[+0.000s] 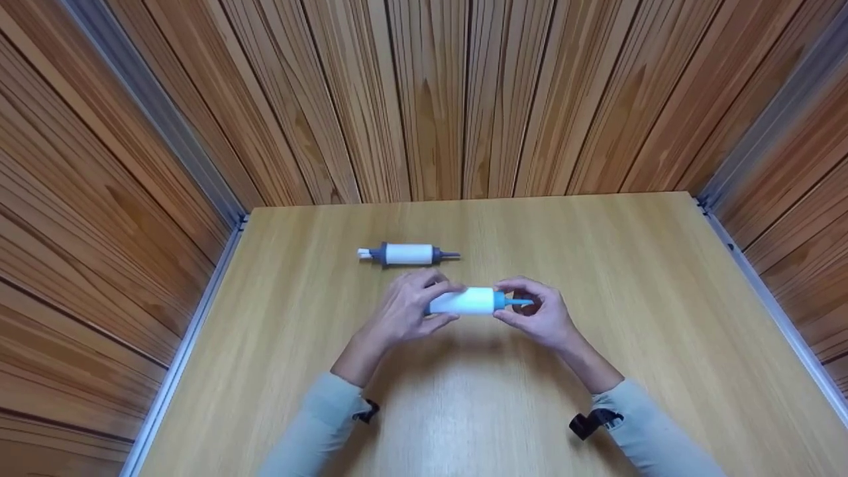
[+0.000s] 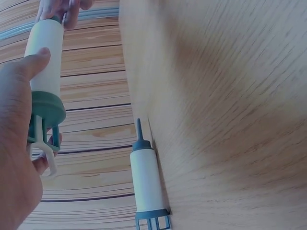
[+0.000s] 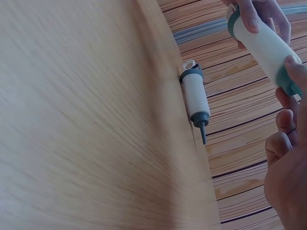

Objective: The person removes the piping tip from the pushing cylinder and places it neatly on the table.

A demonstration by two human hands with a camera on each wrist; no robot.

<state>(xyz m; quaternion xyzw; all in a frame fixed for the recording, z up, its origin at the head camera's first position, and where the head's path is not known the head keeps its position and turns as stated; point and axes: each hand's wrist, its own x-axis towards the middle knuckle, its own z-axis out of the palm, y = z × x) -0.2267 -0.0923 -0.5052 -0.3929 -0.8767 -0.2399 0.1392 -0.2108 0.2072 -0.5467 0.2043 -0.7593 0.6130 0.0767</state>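
Observation:
My left hand point(image 1: 409, 306) and right hand point(image 1: 540, 315) hold a white tube point(image 1: 472, 301) between them, lengthwise across the middle of the table. A thin blue nozzle point(image 1: 519, 302) points right from its blue end cap. My right thumb and fingers pinch the tube at this cap. Left thumb and fingers grip the opposite end, which they partly cover in the head view. The left wrist view shows a green collar point(image 2: 49, 106) there, with an open frame and a pale forked piece point(image 2: 48, 155) below it.
Beyond my hands, a second white tube point(image 1: 409, 254) with dark grey ends lies on the wooden table point(image 1: 318, 278), its nozzle toward the right. Plank walls point(image 1: 430, 99) and metal rails point(image 1: 179, 344) border the table at the back and sides.

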